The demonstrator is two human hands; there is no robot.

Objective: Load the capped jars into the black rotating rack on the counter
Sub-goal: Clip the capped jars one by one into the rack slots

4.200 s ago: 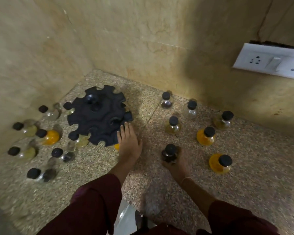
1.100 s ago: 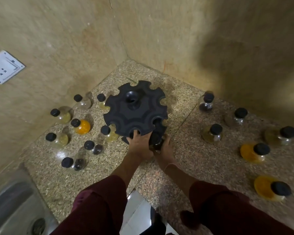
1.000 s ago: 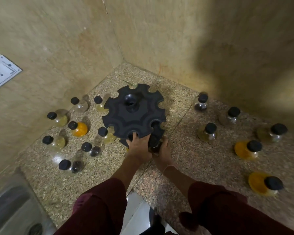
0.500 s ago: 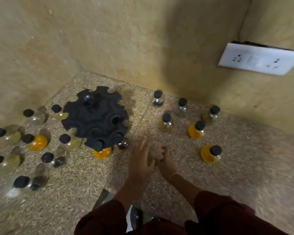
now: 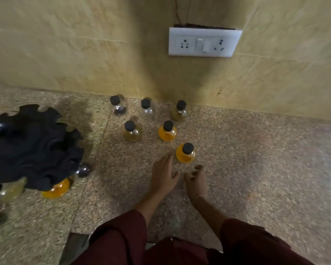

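Now hovering just beside the orange jar [image 5: 185, 153] on the table [image 5: 256, 169], well apart from the rack [image 5: 33, 148]; holding fingers straight on the left hand [image 5: 163, 175], loosely curled on the right hand [image 5: 196, 181], gripping nothing; risking tipping it by nudging its round belly.

Home kitchen — granite counter [image 5: 256, 169], wall socket [image 5: 203, 43]

White wall socket plate [image 5: 204, 43]

Six loose jars [image 5: 118, 108] [image 5: 147, 109] [image 5: 179, 111] [image 5: 131, 131] [image 5: 167, 131] [image 5: 185, 154], one rack [image 5: 33, 148]
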